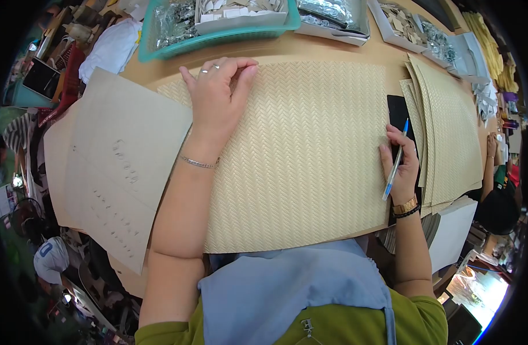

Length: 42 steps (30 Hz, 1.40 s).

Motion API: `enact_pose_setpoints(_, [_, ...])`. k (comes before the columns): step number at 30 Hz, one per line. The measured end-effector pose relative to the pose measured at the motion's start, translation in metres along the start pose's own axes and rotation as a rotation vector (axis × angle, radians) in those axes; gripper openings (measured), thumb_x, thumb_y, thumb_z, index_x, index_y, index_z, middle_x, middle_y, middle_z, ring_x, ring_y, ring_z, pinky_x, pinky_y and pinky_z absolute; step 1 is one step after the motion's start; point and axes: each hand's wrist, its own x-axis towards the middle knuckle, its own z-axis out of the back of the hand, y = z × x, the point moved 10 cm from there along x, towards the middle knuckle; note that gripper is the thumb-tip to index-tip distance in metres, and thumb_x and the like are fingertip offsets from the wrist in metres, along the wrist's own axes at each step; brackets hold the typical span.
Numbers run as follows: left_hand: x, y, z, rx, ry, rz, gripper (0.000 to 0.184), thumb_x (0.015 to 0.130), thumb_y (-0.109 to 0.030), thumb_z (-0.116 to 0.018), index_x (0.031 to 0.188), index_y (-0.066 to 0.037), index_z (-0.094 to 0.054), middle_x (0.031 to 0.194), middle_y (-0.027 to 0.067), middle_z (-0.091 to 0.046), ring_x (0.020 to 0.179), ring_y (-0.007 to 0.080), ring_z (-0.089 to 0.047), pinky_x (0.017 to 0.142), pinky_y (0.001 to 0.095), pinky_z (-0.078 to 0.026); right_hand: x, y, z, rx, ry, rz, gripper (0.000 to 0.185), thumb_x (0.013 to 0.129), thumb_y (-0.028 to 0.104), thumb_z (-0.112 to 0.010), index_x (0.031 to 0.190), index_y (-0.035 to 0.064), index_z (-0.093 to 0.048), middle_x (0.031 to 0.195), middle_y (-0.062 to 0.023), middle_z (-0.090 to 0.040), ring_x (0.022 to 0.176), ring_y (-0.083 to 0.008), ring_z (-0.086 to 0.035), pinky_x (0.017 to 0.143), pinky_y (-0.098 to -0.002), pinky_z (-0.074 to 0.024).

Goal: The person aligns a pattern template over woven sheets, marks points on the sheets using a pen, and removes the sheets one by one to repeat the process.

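Observation:
A cream woven sheet with a herringbone pattern [298,155] lies in front of me on the table. My left hand [221,86] reaches across its left part, thumb and fingertips pinched together at the far edge. In my right hand [403,158], at the sheet's right edge, is a clear ballpoint pen with a blue cap and tip [395,167], slanting across the fingers. Beneath that hand runs a black strip [397,106]. Left of my left forearm lies a large grey cardboard piece [120,167] with handwriting on it.
More woven sheets [448,132] are stacked at the right, above a pile of pale boards [451,230]. At the back stand a teal basket [218,43] and white boxes [347,37] with small parts. Another person's arm [489,167] shows at the far right.

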Motion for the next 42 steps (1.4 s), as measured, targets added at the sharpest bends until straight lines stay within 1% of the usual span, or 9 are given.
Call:
enact_pose_setpoints(7, [-0.001, 0.001, -0.001, 0.087, -0.041, -0.04, 0.027, 0.088, -0.033, -0.068, 0.111, -0.018, -0.07, 0.113, -0.0012, -0.063, 0.118, 0.0212, -0.053, 0.106, 0.0714, -0.003, 0.0, 0.0, 0.0, -0.024, 0.002, -0.005, 0.03, 0.082, 0.0, -0.069, 0.111, 0.0027, -0.062, 0.119, -0.0135, -0.064, 0.098, -0.0193, -0.057, 0.091, -0.0313, -0.0445])
enact_pose_setpoints(13, [-0.006, -0.013, -0.013, 0.21, 0.122, -0.099, 0.057, 0.067, -0.049, -0.081, 0.114, -0.019, -0.069, 0.121, -0.0004, -0.059, 0.121, 0.022, -0.051, 0.108, 0.072, -0.006, 0.001, 0.001, -0.001, -0.046, 0.009, -0.005, 0.029, 0.083, 0.001, -0.069, 0.111, 0.0026, -0.062, 0.119, -0.0141, -0.064, 0.098, -0.0193, -0.057, 0.092, -0.0316, -0.0446])
enact_pose_setpoints(16, [-0.006, -0.015, -0.017, 0.222, 0.163, -0.109, 0.064, 0.062, -0.052, -0.083, 0.114, -0.019, -0.069, 0.121, 0.0011, -0.058, 0.12, 0.0224, -0.052, 0.109, 0.0716, -0.006, 0.0, 0.0, -0.001, -0.038, 0.012, -0.017, 0.028, 0.084, 0.001, -0.068, 0.111, 0.0023, -0.062, 0.12, -0.0145, -0.064, 0.1, -0.0196, -0.057, 0.093, -0.0319, -0.0446])
enact_pose_setpoints(22, [-0.007, -0.016, -0.016, 0.204, 0.175, -0.123, 0.067, 0.062, -0.054, -0.081, 0.117, -0.018, -0.067, 0.12, 0.0044, -0.057, 0.123, 0.0253, -0.048, 0.107, 0.0742, -0.009, 0.0, 0.0, -0.001, -0.033, 0.013, -0.008, 0.028, 0.084, -0.001, -0.068, 0.111, 0.002, -0.061, 0.119, -0.0155, -0.063, 0.103, -0.0203, -0.058, 0.093, -0.0323, -0.0442])
enact_pose_setpoints(32, [-0.007, -0.021, -0.014, 0.197, 0.153, -0.151, 0.069, 0.061, -0.051, -0.083, 0.12, -0.02, -0.066, 0.117, 0.0033, -0.057, 0.118, 0.0244, -0.05, 0.109, 0.0731, -0.008, 0.001, 0.001, -0.001, -0.054, 0.022, -0.005, 0.028, 0.082, -0.003, -0.068, 0.109, 0.0023, -0.061, 0.12, -0.0164, -0.063, 0.105, -0.0219, -0.058, 0.093, -0.0324, -0.0436])
enact_pose_setpoints(35, [-0.007, -0.02, -0.015, 0.195, 0.153, -0.146, 0.068, 0.061, -0.052, -0.083, 0.119, -0.02, -0.066, 0.118, 0.0031, -0.056, 0.118, 0.0246, -0.05, 0.109, 0.0727, -0.007, 0.0, 0.001, -0.001, -0.049, 0.021, 0.009, 0.028, 0.087, 0.004, -0.066, 0.114, 0.0029, -0.061, 0.116, -0.0139, -0.063, 0.103, -0.02, -0.058, 0.093, -0.032, -0.0433])
enact_pose_setpoints(38, [-0.007, -0.018, -0.016, 0.2, 0.173, -0.13, 0.066, 0.061, -0.052, -0.084, 0.117, -0.021, -0.068, 0.122, 0.0037, -0.056, 0.121, 0.0258, -0.051, 0.109, 0.0719, -0.004, -0.006, -0.021, 0.002, 0.148, -0.027, -0.157, 0.029, 0.093, 0.011, -0.062, 0.121, 0.0023, -0.061, 0.112, -0.0105, -0.063, 0.102, -0.0171, -0.057, 0.092, -0.0305, -0.0434])
enact_pose_setpoints(41, [-0.006, -0.016, -0.018, 0.217, 0.183, -0.121, 0.064, 0.061, -0.054, -0.083, 0.114, -0.022, -0.069, 0.129, 0.0051, -0.054, 0.127, 0.0273, -0.047, 0.108, 0.0729, -0.006, -0.002, -0.001, 0.015, 0.137, -0.061, -0.026, 0.032, 0.098, 0.015, -0.056, 0.126, 0.0004, -0.059, 0.108, -0.0078, -0.063, 0.099, -0.0127, -0.057, 0.09, -0.0267, -0.0445])
enact_pose_setpoints(42, [-0.006, -0.016, -0.017, 0.216, 0.178, -0.121, 0.063, 0.061, -0.055, -0.083, 0.113, -0.022, -0.069, 0.132, 0.0056, -0.053, 0.129, 0.0278, -0.045, 0.107, 0.0731, -0.006, 0.006, 0.004, 0.009, 0.21, -0.057, -0.101, 0.031, 0.098, 0.014, -0.056, 0.125, -0.0004, -0.06, 0.107, -0.0076, -0.063, 0.097, -0.0117, -0.057, 0.088, -0.0253, -0.0452])
